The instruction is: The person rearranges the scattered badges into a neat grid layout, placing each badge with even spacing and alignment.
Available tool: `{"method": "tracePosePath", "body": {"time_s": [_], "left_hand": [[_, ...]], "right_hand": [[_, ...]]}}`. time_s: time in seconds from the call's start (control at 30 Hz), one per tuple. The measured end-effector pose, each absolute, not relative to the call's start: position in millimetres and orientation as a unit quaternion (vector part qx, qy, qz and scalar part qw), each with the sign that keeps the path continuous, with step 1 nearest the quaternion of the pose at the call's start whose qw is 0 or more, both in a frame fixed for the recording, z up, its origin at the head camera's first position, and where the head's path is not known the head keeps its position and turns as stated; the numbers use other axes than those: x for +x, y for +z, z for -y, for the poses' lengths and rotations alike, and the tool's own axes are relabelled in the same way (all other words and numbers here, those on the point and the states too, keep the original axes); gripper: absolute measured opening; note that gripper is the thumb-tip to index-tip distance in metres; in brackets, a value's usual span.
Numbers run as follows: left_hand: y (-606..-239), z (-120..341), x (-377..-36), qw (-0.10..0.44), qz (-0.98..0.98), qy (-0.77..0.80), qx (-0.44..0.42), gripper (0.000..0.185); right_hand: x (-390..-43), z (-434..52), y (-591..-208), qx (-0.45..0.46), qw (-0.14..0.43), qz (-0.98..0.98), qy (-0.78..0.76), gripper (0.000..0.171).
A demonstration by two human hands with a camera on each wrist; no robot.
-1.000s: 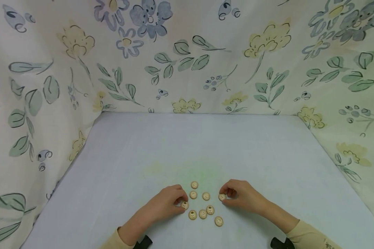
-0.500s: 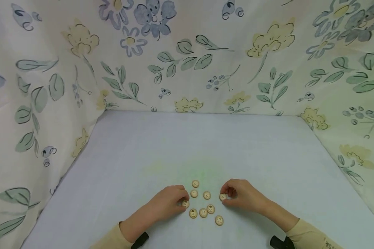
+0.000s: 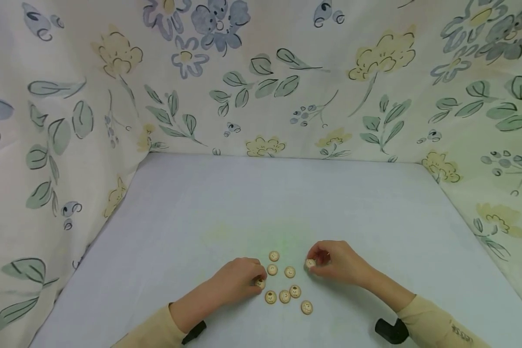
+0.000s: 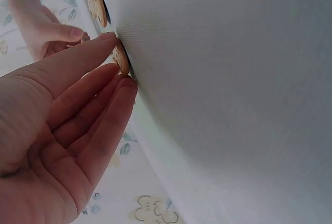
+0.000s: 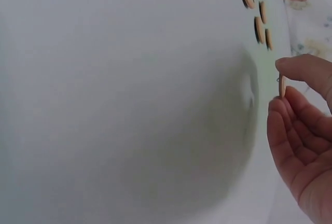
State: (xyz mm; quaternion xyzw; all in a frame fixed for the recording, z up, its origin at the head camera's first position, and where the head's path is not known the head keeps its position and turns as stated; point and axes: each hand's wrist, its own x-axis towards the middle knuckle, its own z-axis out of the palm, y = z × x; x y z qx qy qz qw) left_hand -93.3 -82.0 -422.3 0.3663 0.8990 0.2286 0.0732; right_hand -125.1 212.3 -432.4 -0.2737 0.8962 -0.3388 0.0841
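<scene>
2 discs (image 3: 311, 263) held, 7 nearby — floral cloth (image 3: 313, 82) behind.

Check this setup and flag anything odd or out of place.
A faint yellow-green tint marks the whitish tabletop just beyond the wooden-looking discs, while the surrounding surface looks plain; stain or light, I can't tell. No spill or broken disc stands out.

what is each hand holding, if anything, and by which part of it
The left hand pinches a small wooden disc by opposite edges of its rim. The right hand pinches another disc the same way.
</scene>
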Motion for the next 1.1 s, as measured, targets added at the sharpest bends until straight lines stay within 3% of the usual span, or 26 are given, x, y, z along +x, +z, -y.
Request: {"method": "tracePosePath", "body": {"time_s": [0.47, 0.73, 1.1], "left_hand": [[-424.0, 79.9, -94.4, 0.050, -0.899, 0.212, 0.379, 0.016], [-422.8, 77.2, -96.3, 0.044, -0.903, 0.192, 0.381, 0.017], [-420.2, 77.6, -93.9, 0.058, -0.907, 0.184, 0.375, 0.014]], "right_hand": [[-190.6, -179.0, -417.3, -0.279, 0.053, -0.903, -0.323, 0.018], [-235.5, -152.1, -414.9, -0.239, 0.034, -0.912, -0.331, 0.019], [-281.3, -108.4, -426.0, -0.191, 0.061, -0.921, -0.334, 0.021]]}}
